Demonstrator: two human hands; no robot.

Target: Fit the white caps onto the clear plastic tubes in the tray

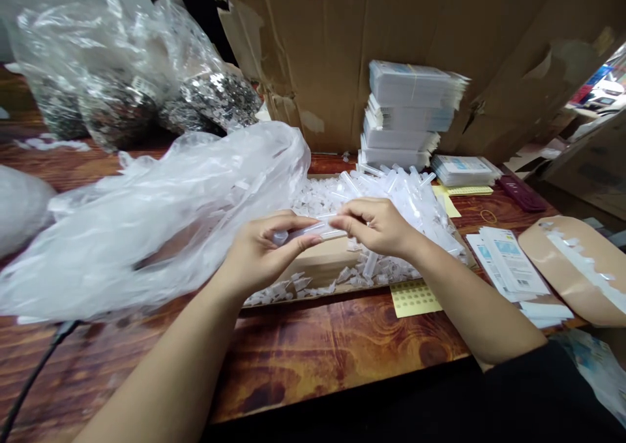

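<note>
Between my two hands lie a few clear plastic tubes (313, 229), held roughly level above a shallow cardboard tray (323, 263). My left hand (267, 244) grips their left end between thumb and fingers, where a round tube end shows. At the other end, my right hand (374, 224) pinches them with thumb and curled fingers. Below and behind, the tray holds a heap of similar clear tubes (405, 198) on the right. Small translucent plastic caps (283, 290) are strewn along its near edge and at the back.
Left of the tray spreads a large translucent plastic bag (161, 214). Bags of shiny metal pieces (215, 97) stand behind it. Stacked printed cards (408, 117) lean near a cardboard wall (332, 51). Loose cards (508, 263), a yellow sticker sheet (415, 299) and a beige board (577, 267) lie rightward.
</note>
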